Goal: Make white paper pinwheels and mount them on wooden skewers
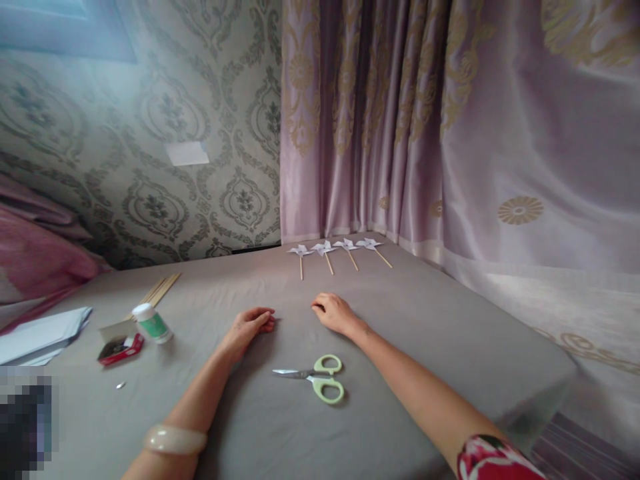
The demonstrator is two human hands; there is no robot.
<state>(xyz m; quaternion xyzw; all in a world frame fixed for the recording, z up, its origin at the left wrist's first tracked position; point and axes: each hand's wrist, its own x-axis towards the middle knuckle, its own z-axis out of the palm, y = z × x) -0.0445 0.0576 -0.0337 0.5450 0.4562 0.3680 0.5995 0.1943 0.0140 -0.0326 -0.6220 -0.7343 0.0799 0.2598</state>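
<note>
Okay, left hand (254, 321): curled, seemingly empty
Right hand (334, 312): likewise
Scissors (309, 375): near, probably for reach
Pinwheels (324, 248): far, probably sparing you room

My feed shows soft, rather dim light. Bluish glare hazes the wallpaper (170, 113) at upper left; a satin sheen marks the folds of the curtain (480, 153) at right. A faint shadow borders the left forearm (200, 393) on the gray cloth (275, 440). I observe wide-angle stretching toward the edges, slightly smeared fine detail, and coarse pixelation over the lower left corner.
</note>
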